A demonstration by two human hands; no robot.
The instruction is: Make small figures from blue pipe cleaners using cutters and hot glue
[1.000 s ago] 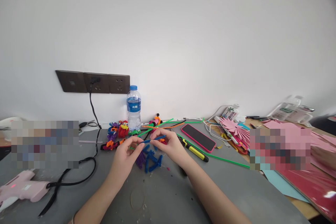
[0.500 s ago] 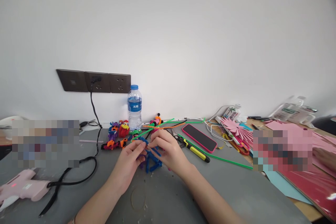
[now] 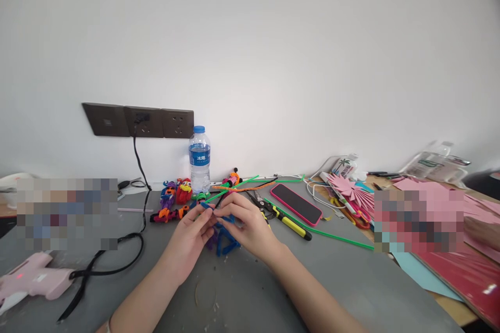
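Between my two hands is a blue pipe cleaner (image 3: pixel 208 206), pinched by the fingertips just above the grey table. My left hand (image 3: pixel 191 234) grips it from the left, thumb pressed against the fingers. My right hand (image 3: pixel 246 221) closes on it from the right, its fingertips meeting the left ones. Under the hands lie bent blue pipe cleaner pieces (image 3: pixel 226 243), partly covered by my fingers. Close behind the left hand are small pipe cleaner figures: a purple and orange one (image 3: pixel 167 200), a red one (image 3: pixel 184 191) and a black and orange one (image 3: pixel 169 215).
A water bottle (image 3: pixel 200 164) stands against the wall. To the right lie yellow-handled pliers (image 3: pixel 289 223), a phone (image 3: pixel 297 204) and green pipe cleaners (image 3: pixel 336 238). A pink glue gun (image 3: pixel 37 276) with a black cord rests at left. Pink paper (image 3: pixel 425 192) and another person's hand (image 3: pixel 482 231) are at far right.
My right hand's fingers have drawn in closer to the left fingertips. Less of the blue pipe cleaner shows between the hands. The view has shifted very slightly.
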